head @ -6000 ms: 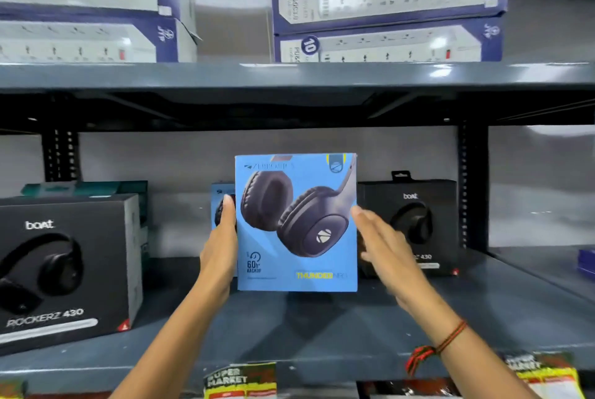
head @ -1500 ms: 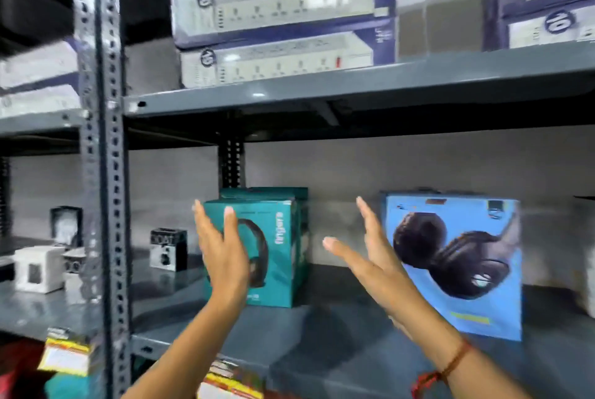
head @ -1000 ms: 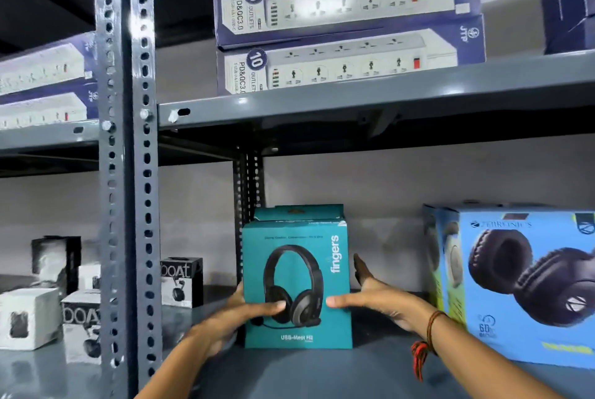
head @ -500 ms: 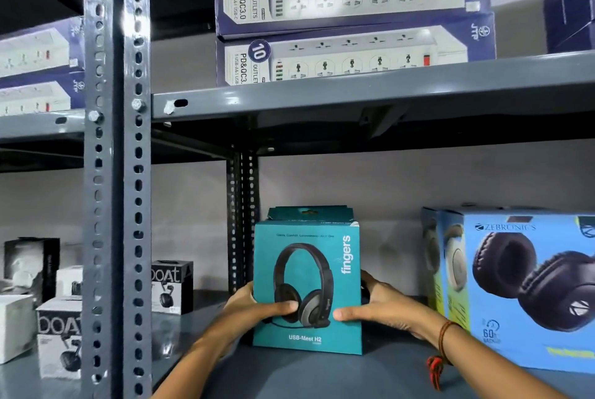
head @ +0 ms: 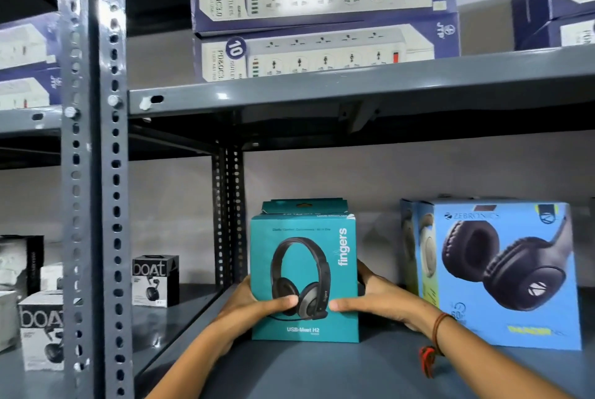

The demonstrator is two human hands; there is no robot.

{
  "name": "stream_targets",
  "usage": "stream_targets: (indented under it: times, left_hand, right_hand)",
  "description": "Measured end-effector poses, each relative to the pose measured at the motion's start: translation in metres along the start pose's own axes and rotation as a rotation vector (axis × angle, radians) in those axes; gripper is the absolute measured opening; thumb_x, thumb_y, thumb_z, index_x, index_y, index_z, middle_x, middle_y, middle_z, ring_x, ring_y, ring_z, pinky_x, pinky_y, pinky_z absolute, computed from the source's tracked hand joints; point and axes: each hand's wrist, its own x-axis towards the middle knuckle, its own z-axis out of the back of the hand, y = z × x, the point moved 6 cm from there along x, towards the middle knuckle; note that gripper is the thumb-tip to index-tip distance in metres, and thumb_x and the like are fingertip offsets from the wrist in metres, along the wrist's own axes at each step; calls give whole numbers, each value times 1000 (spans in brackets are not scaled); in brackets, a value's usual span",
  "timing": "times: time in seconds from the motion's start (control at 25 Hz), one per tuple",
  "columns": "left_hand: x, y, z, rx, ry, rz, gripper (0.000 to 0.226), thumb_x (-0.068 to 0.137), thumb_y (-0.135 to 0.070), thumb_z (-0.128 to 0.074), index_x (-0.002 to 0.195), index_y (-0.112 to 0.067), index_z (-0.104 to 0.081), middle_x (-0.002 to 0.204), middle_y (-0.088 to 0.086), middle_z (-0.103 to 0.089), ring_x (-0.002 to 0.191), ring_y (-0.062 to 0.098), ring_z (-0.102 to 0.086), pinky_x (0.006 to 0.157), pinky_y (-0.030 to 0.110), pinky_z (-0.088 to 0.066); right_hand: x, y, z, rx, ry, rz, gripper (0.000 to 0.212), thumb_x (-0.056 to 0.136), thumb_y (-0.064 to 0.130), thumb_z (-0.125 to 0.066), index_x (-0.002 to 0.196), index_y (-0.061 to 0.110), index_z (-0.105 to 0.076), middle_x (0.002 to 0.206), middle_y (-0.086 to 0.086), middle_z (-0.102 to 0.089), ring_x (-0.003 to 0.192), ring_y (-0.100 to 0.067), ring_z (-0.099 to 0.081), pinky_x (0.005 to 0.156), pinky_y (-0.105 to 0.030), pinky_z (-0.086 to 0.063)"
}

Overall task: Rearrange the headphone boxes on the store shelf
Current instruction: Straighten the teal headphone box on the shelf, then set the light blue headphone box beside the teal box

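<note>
A teal "fingers" headphone box (head: 304, 257) stands upright on the grey shelf (head: 322, 369), near its left rear post. My left hand (head: 251, 307) grips the box's left side, thumb across the front. My right hand (head: 376, 300) grips the right side in the same way. A second teal box (head: 304, 206) shows just behind the held one. To the right, a light-blue Zebronics headphone box (head: 502, 270) stands on the same shelf, with another blue box (head: 408, 244) behind it.
A perforated grey upright (head: 93, 173) rises at the left front. Beyond it, small black and white boat earbud boxes (head: 154, 279) sit on the neighbouring shelf. The shelf above (head: 354, 83) carries stacked navy power-strip boxes (head: 322, 15).
Six seconds ago both hands held the light-blue box. They then swung left to the teal box and closed on its sides; over the last half second the hold and the box barely shifted.
</note>
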Motion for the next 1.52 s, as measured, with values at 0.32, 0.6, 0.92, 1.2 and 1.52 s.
stream_targets:
  times: [0.32,0.6,0.92,1.2,1.52]
  left_hand:
    - [-70,-143,-67,61,-632,-700,108,77,-61,-70,165,-16,-25,173,0,-29,161,14,-25,132,29,-18]
    - [-25,-153,-236,122,114,-480,121,73,-50,-91,163,-34,-12,153,-26,-22,152,-2,-21,123,22,-16]
    - [21,-82,-283,-30,300,-134,101,49,-45,-101,132,-45,-44,121,-22,-77,108,-5,-74,91,18,-60]
    - [25,-71,-282,46,236,-86,83,50,-53,-99,123,-51,-61,108,-33,-78,107,-4,-74,102,33,-60]
    - [21,-74,-276,62,188,-81,74,45,-56,-101,112,-48,-70,107,-26,-81,108,5,-76,101,37,-61]
  right_hand:
    - [-95,63,86,16,-606,385,114,65,65,-74,157,31,-16,162,9,-26,145,-6,-32,116,-32,-34]
    - [-207,10,236,47,-1156,465,104,61,75,-72,147,33,-33,154,2,-39,140,-7,-39,116,-32,-29]
    - [-153,-114,235,43,-210,-88,105,65,56,-84,148,39,-23,142,31,-43,124,21,-43,99,-10,-39]
    - [-137,-121,238,129,-232,-64,65,73,25,-85,127,35,-50,115,29,-70,111,11,-61,87,-12,-49]
    - [-144,-114,233,88,-280,-57,73,68,38,-88,131,34,-52,125,19,-68,119,1,-60,101,-27,-47]
